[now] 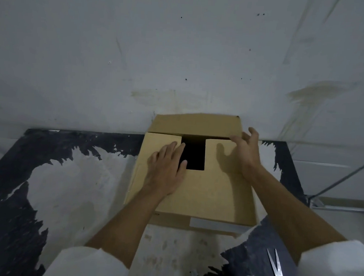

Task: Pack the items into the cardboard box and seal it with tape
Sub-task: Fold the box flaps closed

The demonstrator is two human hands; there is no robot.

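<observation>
Cardboard box [205, 191] sits centre on worn black-and-white table [70, 184], far side against wall [140, 48]. Near and side flaps folded down, dark gap between side flaps; far flap [197, 123] up. Left hand [166, 169] flat, fingers spread, pressing left flap. Right hand [243, 150] open, fingertips at far flap's right corner, gripping nothing. Scissors [278, 274] near right; no tape visible.

Risks:
- left hand lifts, flap likely springs up
- far flap pulled from one corner, may close skewed
- box contents not visible
</observation>
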